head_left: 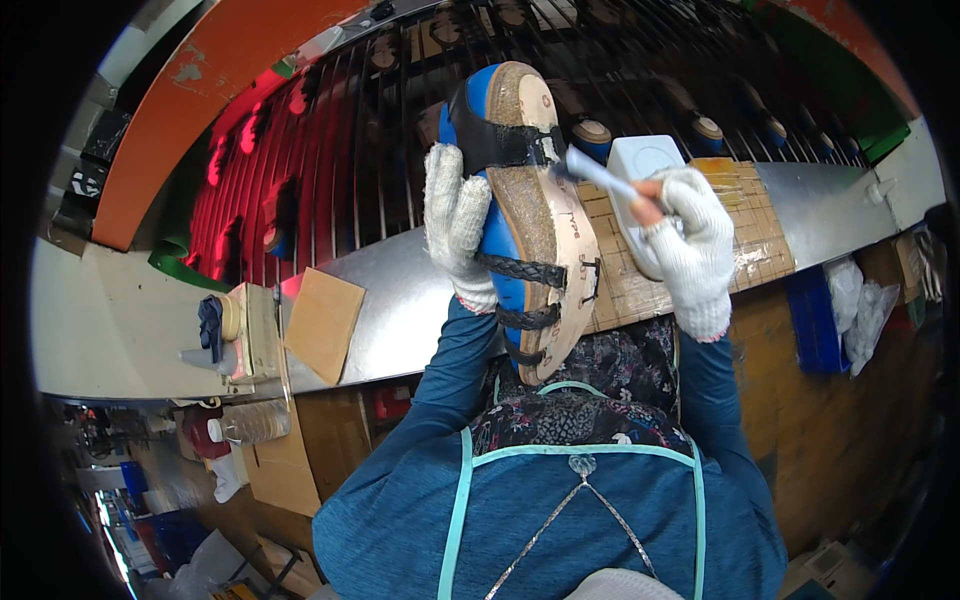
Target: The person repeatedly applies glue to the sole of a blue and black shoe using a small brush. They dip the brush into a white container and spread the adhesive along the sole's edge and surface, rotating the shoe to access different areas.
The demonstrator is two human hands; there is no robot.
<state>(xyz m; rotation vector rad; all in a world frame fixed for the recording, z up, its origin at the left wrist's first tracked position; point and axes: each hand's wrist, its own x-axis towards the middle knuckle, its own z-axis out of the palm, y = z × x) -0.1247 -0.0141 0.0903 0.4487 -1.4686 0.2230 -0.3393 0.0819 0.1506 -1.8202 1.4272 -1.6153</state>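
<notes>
So, containers 1st: a white tub (648,152) stands on cardboard (765,225) atop the table (395,300), partly behind my R hand (697,240); can't see what's in it. Clear bottle (258,423) w/ a white cap lies lower L, contents too small to tell. Blue bin (815,325) far R, clear bags (868,318) just beside it.

The shoe (520,205), on its blue last, is tilted over the table's near edge, toe away, sole facing up & R, black straps round it. L hand (458,235), gloved, is upright along its L side, fingers pointing away; that grip's cupped on it, thumb hidden. R hand's raised, gloved but w/ bare tips, pinching a brush (603,178) btwn thumb & finger. Bristles are by the toe-end strap; blurred, can't tell if touching. Dark print shows on the sole's pale face.
</notes>
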